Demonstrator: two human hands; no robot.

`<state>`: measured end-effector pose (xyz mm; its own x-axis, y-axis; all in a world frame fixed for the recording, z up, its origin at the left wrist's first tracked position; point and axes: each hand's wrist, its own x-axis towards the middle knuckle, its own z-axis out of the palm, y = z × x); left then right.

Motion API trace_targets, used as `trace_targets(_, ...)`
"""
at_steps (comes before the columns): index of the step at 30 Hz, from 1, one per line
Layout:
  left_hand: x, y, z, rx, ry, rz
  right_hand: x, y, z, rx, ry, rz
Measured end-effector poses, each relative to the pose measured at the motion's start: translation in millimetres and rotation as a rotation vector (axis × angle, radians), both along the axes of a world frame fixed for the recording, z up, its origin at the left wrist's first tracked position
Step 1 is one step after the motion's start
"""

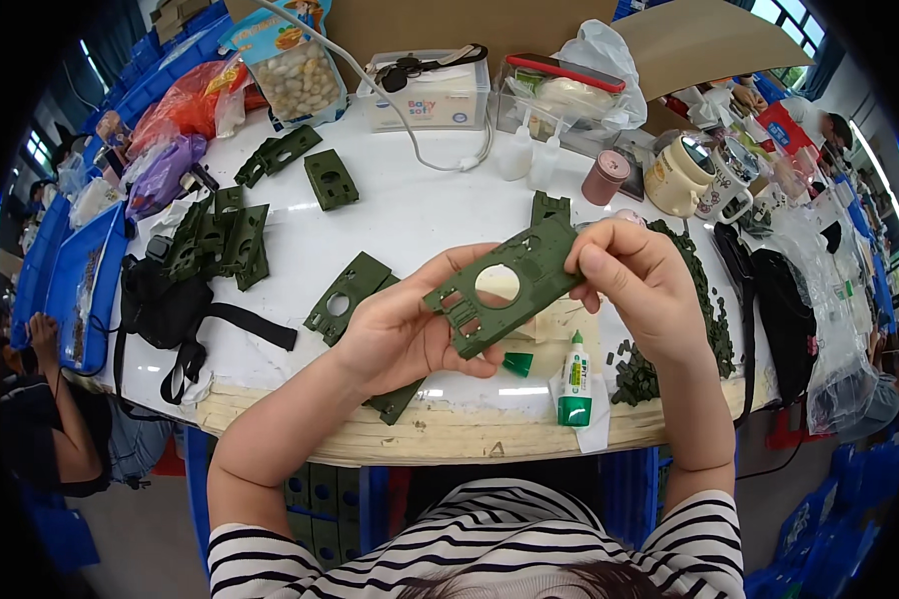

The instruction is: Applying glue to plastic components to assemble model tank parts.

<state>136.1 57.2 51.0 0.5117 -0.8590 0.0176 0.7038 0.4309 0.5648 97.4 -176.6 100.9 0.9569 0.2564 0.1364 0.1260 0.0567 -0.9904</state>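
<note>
Both of my hands hold up a dark green plastic model tank hull (541, 262) with a large round hole, tilted above the table. My left hand (395, 329) grips its lower left end, fingers beneath it. At the upper right end, my right hand (641, 285) pinches the edge between thumb and fingers. A white glue bottle (574, 384) with a green tip and base lies below my right hand, near the table's front edge. Beside it sits a green cap (516, 363). Another green hull (345, 293) is partly hidden behind my left hand.
Small green pieces (637, 381) are heaped at the right. More hull parts (331, 180) and a black bag (165, 309) lie left. Along the back stand a snack bag (295, 85), a plastic box (425, 105), white squeeze bottles (514, 155) and mugs (679, 175). A person's hand (44, 339) shows far left.
</note>
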Motion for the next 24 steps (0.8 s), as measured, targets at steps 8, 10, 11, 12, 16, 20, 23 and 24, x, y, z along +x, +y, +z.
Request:
trace_targets(8,-24.4,-14.0,-6.1,0.207,-0.34,0.268,-7.5,12.1,-23.4,0.073,0.057,-0.056)
trace_targets(10,-25.3,-13.2,-0.2,0.256,-0.273,0.294,-9.4,14.5,-29.2,0.021,0.026,0.005)
trace_targets(11,-25.4,-14.0,3.0,0.308,-0.291,0.321,-9.7,16.8,-32.7,0.047,-0.022,-0.017)
trace_targets(12,-24.0,-13.1,3.0,0.303,-0.305,0.347,-6.6,15.4,-36.4,-0.002,-0.119,-0.062)
trace_targets(16,-20.4,-9.6,8.1,0.301,-0.353,0.447,-2.7,4.0,-32.5,-0.001,-0.142,-0.18)
trace_targets(20,-18.4,-8.3,9.4,0.317,-0.385,0.46,-9.9,3.6,-20.4,0.008,-0.04,-0.2)
trace_targets(23,-19.7,-10.7,8.5,0.337,-0.41,0.454,-11.6,3.8,-19.9,0.005,-0.033,-0.166)
trace_targets(24,-19.6,-10.7,7.7,0.339,-0.419,0.443,-10.6,3.6,-20.9,0.012,-0.036,-0.154)
